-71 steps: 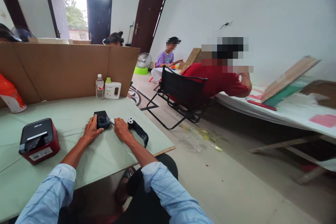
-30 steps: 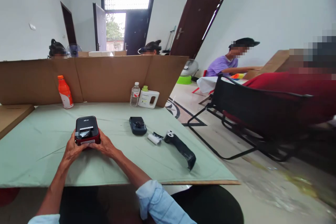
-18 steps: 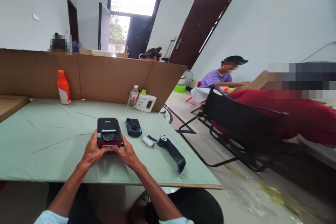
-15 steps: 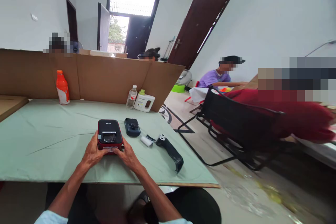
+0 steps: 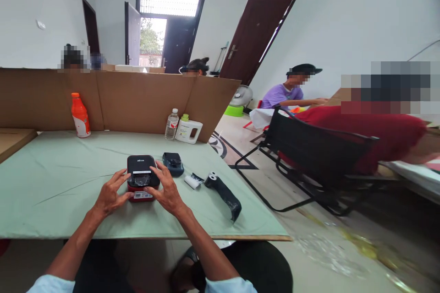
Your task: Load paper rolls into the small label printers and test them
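Observation:
A small red label printer with a black top (image 5: 142, 175) stands on the pale green table (image 5: 51, 183) in front of me. My left hand (image 5: 110, 193) rests against its left side with fingers spread. On its right side my right hand (image 5: 166, 190) lies with fingers reaching over the top edge. A small dark blue device (image 5: 173, 164) sits just behind and to the right. Beside that lie a white paper roll (image 5: 191, 181) and a black curved handle piece (image 5: 223, 191).
A brown cardboard screen (image 5: 137, 100) stands along the table's far side, with an orange bottle (image 5: 80, 115), a clear water bottle (image 5: 171, 125) and a white jug (image 5: 188, 130) before it. To the right, a person in red sits in a black folding chair (image 5: 319, 151).
Both hands left the blue device and drew the red printer from the left to in front of me. Their grip on its sides has loosened, fingers now spread.

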Action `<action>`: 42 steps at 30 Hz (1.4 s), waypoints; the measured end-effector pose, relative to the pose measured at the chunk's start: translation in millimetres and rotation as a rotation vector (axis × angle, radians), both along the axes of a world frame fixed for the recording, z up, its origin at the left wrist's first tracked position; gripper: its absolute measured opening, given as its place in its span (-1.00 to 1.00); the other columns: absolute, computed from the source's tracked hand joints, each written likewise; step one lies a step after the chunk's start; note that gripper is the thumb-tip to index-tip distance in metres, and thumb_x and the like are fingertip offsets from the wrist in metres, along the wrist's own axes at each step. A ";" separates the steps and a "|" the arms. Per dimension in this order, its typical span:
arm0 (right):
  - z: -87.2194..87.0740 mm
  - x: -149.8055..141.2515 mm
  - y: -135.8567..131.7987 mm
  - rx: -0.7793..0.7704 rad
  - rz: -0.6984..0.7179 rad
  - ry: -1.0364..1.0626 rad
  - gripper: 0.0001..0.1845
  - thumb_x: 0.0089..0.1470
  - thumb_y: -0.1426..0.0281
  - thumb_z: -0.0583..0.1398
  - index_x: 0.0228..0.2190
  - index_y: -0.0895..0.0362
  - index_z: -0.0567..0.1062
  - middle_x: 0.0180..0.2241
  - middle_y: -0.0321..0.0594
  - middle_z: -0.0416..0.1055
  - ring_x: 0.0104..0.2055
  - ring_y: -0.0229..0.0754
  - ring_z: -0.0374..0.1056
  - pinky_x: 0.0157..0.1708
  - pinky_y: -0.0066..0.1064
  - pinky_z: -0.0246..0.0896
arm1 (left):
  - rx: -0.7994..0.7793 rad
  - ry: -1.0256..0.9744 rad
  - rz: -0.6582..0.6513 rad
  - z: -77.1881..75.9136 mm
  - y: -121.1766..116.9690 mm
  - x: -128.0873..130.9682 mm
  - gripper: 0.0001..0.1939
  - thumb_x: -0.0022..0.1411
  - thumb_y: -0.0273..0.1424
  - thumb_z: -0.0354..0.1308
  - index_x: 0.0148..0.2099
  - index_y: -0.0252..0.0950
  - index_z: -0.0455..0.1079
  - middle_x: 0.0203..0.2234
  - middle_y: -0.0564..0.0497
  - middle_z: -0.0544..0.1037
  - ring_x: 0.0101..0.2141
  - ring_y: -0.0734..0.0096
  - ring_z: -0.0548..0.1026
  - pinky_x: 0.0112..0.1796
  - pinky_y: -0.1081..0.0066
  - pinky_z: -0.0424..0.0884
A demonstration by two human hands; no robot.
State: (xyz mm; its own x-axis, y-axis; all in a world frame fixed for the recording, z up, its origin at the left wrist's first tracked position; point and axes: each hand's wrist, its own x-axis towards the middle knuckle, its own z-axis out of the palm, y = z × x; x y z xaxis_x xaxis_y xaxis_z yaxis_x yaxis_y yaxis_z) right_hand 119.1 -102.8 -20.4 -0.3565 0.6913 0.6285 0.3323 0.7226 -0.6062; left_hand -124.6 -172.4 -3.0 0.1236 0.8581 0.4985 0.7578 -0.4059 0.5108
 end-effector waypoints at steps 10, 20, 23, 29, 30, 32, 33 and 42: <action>3.0 -8.7 1.6 0.002 0.030 -0.014 -0.50 0.14 0.36 0.35 0.12 0.04 0.51 0.34 0.03 0.25 0.38 0.06 0.19 0.35 0.03 0.11 | 0.073 -0.049 0.069 -14.1 -2.0 11.0 -0.52 0.21 -0.29 0.32 0.18 -0.12 0.45 0.24 -0.12 0.47 0.21 0.02 0.47 0.24 0.01 0.41; -2.5 -9.1 9.0 0.020 0.028 -0.031 -0.48 0.14 0.28 0.37 0.12 0.08 0.50 0.30 0.05 0.30 0.39 0.09 0.17 0.37 0.05 0.10 | 0.111 -0.071 0.057 -7.8 -0.9 17.1 -0.61 0.18 -0.32 0.31 0.07 -0.15 0.46 0.22 -0.15 0.45 0.17 0.04 0.49 0.21 0.02 0.44; -1.5 -8.2 9.4 0.016 0.035 -0.026 -0.49 0.13 0.26 0.38 0.11 0.07 0.52 0.27 0.04 0.34 0.37 0.08 0.19 0.36 0.04 0.10 | 0.073 -0.103 0.050 -6.2 1.1 17.1 -0.62 0.16 -0.32 0.33 0.04 -0.18 0.46 0.26 -0.18 0.38 0.09 0.07 0.54 0.16 0.01 0.48; 1.0 -8.6 13.2 0.014 0.054 -0.017 -0.53 0.11 0.26 0.39 0.04 0.10 0.56 0.23 0.08 0.37 0.33 0.09 0.23 0.35 0.06 0.11 | -0.006 -0.138 0.045 -2.7 6.0 15.6 -0.63 0.08 -0.30 0.38 -0.04 -0.20 0.47 0.31 -0.18 0.32 0.12 0.03 0.51 0.08 0.02 0.53; 1.2 -9.3 14.0 0.013 0.053 -0.019 -0.53 0.10 0.27 0.39 0.04 0.12 0.56 0.22 0.09 0.37 0.32 0.09 0.24 0.34 0.05 0.11 | -0.006 -0.135 0.043 -1.7 6.3 15.5 -0.64 0.07 -0.31 0.38 -0.06 -0.21 0.47 0.31 -0.18 0.33 0.12 0.03 0.51 0.08 0.03 0.53; 1.4 -10.9 15.4 0.009 0.044 -0.027 -0.55 0.09 0.31 0.39 0.02 0.13 0.57 0.21 0.09 0.38 0.31 0.09 0.25 0.34 0.02 0.13 | -0.003 -0.119 0.044 0.2 6.0 15.5 -0.64 0.07 -0.33 0.37 -0.06 -0.21 0.48 0.30 -0.18 0.34 0.12 0.04 0.51 0.07 0.05 0.53; 1.3 -11.8 15.9 0.006 0.038 -0.031 -0.55 0.08 0.32 0.39 0.02 0.12 0.57 0.20 0.07 0.39 0.31 0.08 0.26 0.34 0.01 0.14 | -0.001 -0.109 0.049 0.9 5.4 15.7 -0.64 0.07 -0.33 0.37 -0.06 -0.21 0.48 0.29 -0.17 0.35 0.12 0.04 0.51 0.07 0.06 0.53; -2.5 -14.8 18.4 0.020 0.044 0.005 -0.47 0.07 0.34 0.39 0.09 0.09 0.54 0.25 0.05 0.36 0.37 0.11 0.19 0.36 0.04 0.09 | 0.034 -0.048 0.076 -1.4 3.0 14.6 -0.63 0.12 -0.33 0.35 0.00 -0.21 0.48 0.33 -0.20 0.32 0.07 0.05 0.55 0.04 0.04 0.55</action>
